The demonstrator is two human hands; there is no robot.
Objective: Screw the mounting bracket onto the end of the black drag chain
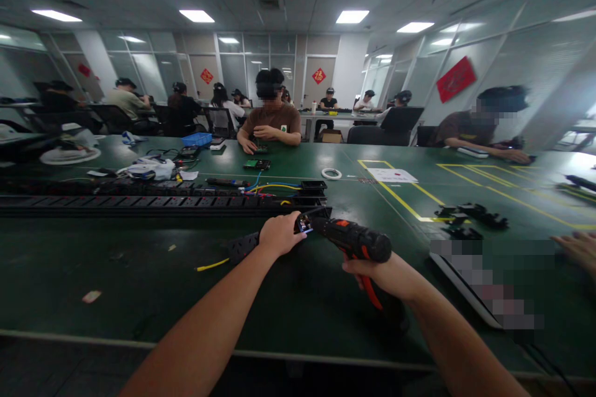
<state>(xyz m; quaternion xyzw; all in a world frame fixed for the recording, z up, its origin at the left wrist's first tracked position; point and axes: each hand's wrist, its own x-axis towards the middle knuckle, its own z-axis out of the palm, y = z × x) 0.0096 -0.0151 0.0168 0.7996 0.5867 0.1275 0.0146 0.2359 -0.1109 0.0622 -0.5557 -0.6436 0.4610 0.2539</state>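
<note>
My right hand [372,273] is wrapped round the grip of a black and orange cordless drill [351,237]. The drill points left, its tip at the open end of a black power strip [243,247]. Around that strip, close to its end, my left hand [279,234] is closed. Small metal and light parts show at the end, too small to name. A yellow wire [213,265] sticks out near the strip's other end and lies on the green table [186,310]. Beyond my left hand, long black socket strips [139,203] lie side by side.
A tape roll [331,173] and a paper sheet [391,175] lie farther back. Black brackets [484,216] sit to the right, near a blurred-out flat device [465,288]. Another person's hand [577,248] rests at the right edge. A person [270,121] works across the table.
</note>
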